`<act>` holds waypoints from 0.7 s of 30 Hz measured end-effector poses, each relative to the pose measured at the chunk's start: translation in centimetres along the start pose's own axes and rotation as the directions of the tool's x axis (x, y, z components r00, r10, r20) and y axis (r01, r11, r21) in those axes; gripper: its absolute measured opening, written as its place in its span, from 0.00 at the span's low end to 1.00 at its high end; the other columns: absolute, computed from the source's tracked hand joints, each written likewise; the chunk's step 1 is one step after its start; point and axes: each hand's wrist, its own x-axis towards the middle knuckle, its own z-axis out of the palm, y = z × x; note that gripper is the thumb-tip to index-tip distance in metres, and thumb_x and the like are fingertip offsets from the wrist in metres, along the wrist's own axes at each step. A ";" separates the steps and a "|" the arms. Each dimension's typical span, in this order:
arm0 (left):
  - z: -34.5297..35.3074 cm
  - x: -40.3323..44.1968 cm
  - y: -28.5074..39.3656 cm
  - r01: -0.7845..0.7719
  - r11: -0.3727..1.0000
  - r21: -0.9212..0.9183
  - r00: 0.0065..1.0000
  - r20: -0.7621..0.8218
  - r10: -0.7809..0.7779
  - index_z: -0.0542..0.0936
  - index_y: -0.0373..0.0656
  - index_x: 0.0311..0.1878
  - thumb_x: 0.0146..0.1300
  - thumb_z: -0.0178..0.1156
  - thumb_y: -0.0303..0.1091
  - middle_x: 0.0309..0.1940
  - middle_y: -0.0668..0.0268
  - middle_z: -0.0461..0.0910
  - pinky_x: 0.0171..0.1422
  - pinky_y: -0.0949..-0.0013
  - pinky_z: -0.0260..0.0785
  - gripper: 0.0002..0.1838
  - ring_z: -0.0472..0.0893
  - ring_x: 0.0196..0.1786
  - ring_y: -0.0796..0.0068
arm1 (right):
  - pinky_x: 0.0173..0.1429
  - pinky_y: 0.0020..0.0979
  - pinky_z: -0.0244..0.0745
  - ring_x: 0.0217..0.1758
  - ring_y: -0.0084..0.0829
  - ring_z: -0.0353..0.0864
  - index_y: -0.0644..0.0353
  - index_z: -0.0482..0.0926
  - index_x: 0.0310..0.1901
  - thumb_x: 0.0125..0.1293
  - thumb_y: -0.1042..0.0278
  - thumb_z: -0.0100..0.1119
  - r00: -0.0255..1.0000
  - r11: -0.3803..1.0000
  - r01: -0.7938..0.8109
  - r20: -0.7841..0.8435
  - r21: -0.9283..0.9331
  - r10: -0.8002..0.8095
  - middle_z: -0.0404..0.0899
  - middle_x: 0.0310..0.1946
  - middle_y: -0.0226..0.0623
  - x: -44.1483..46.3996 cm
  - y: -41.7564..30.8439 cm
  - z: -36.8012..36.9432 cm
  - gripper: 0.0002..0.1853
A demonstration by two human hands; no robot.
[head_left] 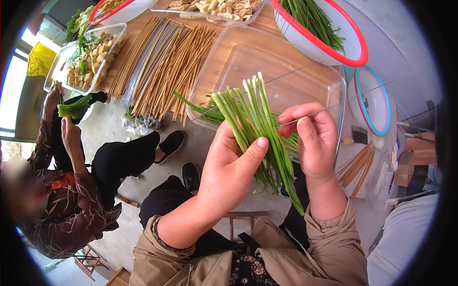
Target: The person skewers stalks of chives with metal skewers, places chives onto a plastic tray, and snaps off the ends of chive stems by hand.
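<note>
My left hand [228, 164] is wrapped round a bunch of garlic chives [260, 124], its thumb pressed across the stalks. The pale cut ends point up and the green leaves hang below my hand. My right hand [315, 140] pinches a thin metal skewer [350, 98] between thumb and fingers, just right of the stalks. One end of the skewer reaches out to the right; whether its other end enters the chives I cannot tell. Behind both hands lies a clear plastic tray [217, 57], with more chives [205, 110] at its near side.
Wooden skewers [167, 71] lie in a wide row on the table. A red-rimmed basin [355, 59] holds more chives; a blue-rimmed basin [385, 109] stands at right. A container of cubed food [90, 66] is at left. A seated co-worker [71, 190] holds a green leafy piece.
</note>
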 end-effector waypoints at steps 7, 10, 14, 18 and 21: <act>-0.6 0.4 0.6 -0.022 0.997 -0.079 0.997 -0.080 0.016 0.69 0.39 0.55 0.69 0.54 0.25 0.46 0.60 0.79 0.54 0.64 0.74 0.13 0.80 0.48 0.70 | 0.42 0.33 0.75 0.34 0.35 0.79 0.56 0.79 0.35 0.64 0.64 0.63 0.958 0.568 0.284 0.252 -0.773 -0.136 0.80 0.36 0.37 -0.6 -4.2 -1.3 0.06; -0.8 0.4 0.5 0.028 0.994 -0.103 1.000 -0.010 -0.029 0.68 0.38 0.57 0.69 0.54 0.22 0.49 0.64 0.78 0.58 0.71 0.70 0.15 0.77 0.51 0.78 | 0.39 0.36 0.72 0.31 0.34 0.76 0.54 0.80 0.36 0.56 0.70 0.64 0.712 -0.089 0.567 0.541 -0.819 -0.448 0.77 0.32 0.35 0.8 -5.7 0.2 0.06; -0.3 0.5 0.2 0.017 1.000 0.008 1.000 0.005 -0.017 0.70 0.38 0.56 0.68 0.55 0.24 0.48 0.59 0.79 0.57 0.64 0.73 0.14 0.79 0.51 0.70 | 0.31 0.33 0.71 0.27 0.34 0.74 0.57 0.80 0.36 0.48 0.73 0.63 0.837 0.182 0.522 0.459 -0.833 -0.298 0.74 0.27 0.32 0.3 -3.6 -1.7 0.10; -0.2 0.9 0.6 0.040 0.997 -0.064 0.998 0.047 -0.037 0.72 0.36 0.53 0.66 0.56 0.24 0.47 0.61 0.79 0.57 0.66 0.71 0.13 0.79 0.49 0.73 | 0.26 0.32 0.68 0.25 0.33 0.74 0.58 0.79 0.35 0.50 0.74 0.63 0.849 0.169 0.504 0.449 -0.847 -0.280 0.73 0.25 0.31 0.2 -3.9 -2.0 0.09; -0.8 0.9 0.5 0.078 0.990 -0.120 0.995 0.074 -0.069 0.72 0.38 0.50 0.67 0.56 0.24 0.44 0.69 0.78 0.52 0.77 0.68 0.09 0.74 0.46 0.85 | 0.26 0.33 0.68 0.25 0.34 0.74 0.58 0.79 0.35 0.50 0.76 0.65 0.858 0.212 0.471 0.389 -0.856 -0.334 0.73 0.24 0.31 0.2 -3.7 -2.2 0.09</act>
